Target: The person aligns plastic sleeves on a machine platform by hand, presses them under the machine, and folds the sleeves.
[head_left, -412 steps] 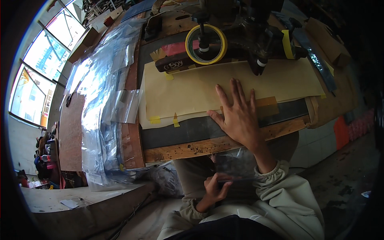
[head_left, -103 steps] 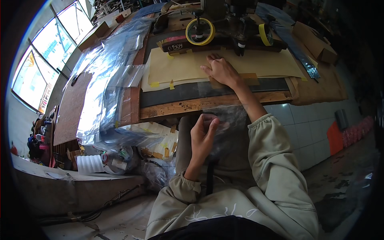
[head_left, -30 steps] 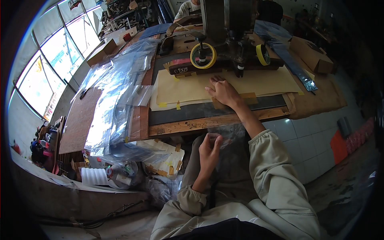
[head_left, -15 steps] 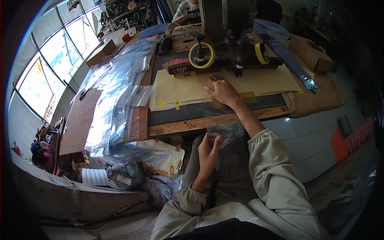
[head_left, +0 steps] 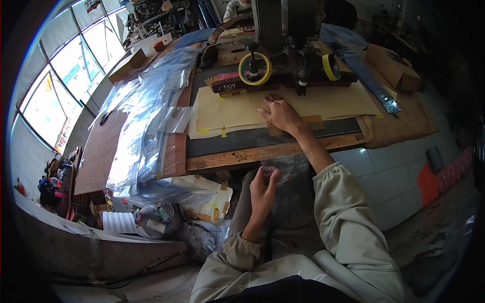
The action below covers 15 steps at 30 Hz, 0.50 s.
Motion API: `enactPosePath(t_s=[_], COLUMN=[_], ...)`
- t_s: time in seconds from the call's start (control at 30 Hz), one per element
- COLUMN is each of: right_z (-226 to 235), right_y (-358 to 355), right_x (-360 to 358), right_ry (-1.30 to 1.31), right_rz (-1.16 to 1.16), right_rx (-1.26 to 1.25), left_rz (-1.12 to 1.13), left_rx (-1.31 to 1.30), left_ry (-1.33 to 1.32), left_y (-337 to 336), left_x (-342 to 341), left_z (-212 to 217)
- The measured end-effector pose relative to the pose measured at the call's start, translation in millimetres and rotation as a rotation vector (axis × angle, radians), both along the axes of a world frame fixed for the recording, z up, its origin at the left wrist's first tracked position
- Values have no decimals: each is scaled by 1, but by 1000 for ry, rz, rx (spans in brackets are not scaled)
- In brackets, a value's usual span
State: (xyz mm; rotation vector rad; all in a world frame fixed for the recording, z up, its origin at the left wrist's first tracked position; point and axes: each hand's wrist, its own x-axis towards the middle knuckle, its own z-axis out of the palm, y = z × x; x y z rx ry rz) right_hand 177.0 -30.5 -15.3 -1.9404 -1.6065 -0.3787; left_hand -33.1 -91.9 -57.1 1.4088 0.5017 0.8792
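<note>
My right hand [head_left: 283,115] lies palm down with its fingers stretched on a cream sheet [head_left: 227,113], just in front of the press. My left hand [head_left: 262,194] is in a pinch below the bench's front edge, above my lap. It grips what looks like a clear plastic sheet [head_left: 292,169], whose see-through film reaches up toward the bench edge. Over the far edge of the cream sheet sits the dark press bar [head_left: 283,85], with a yellow tape roll [head_left: 255,69] hanging on the left and another yellow tape roll [head_left: 331,67] on the right.
Loose clear plastic sheets [head_left: 141,136] cover the bench on the left. Blue-tinted plastic strips [head_left: 376,91] and a cardboard box [head_left: 391,65] stand on the right. A wooden edge [head_left: 273,154] runs along the bench front. Another person [head_left: 236,9] is beyond the press.
My hands have stayed almost in place. The person beyond the press has shifted slightly.
</note>
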Motion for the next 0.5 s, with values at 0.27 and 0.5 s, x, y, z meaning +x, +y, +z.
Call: enactPosePath(t_s=[0.27, 0.5], right_z=[1, -1], right_y=[0, 0], right_x=[-1, -1], right_ry=[14, 2], right_rz=[-2, -10], right_rx=[-1, -3], left_rz=[-1, 8], left_rx=[-1, -19], left_ry=[-23, 6], left_y=[0, -6], left_x=[0, -5], left_z=[-1, 2])
